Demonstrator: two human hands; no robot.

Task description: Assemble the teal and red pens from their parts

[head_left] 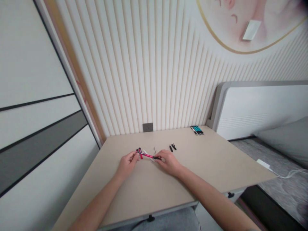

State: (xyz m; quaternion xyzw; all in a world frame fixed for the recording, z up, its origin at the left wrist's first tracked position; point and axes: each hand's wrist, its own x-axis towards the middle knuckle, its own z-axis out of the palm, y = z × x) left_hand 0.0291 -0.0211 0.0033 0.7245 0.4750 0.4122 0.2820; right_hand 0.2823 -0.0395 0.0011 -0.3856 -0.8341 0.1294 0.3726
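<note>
Head cam view: left hand (127,165) and right hand (168,162) are both gripping a pink pen (148,155) over the middle of the table (192,170), right hand pinching its black tip end. Tiny dark bits (154,150) and black pen parts (172,147) lie just ahead, with a bunch of teal pens (197,130) back by the wall

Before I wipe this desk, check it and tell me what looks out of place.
Small dark bits and two black pieces lie loose on the desk beside the pink pen, unlike the tidy row of teal pens by the wall.
</note>
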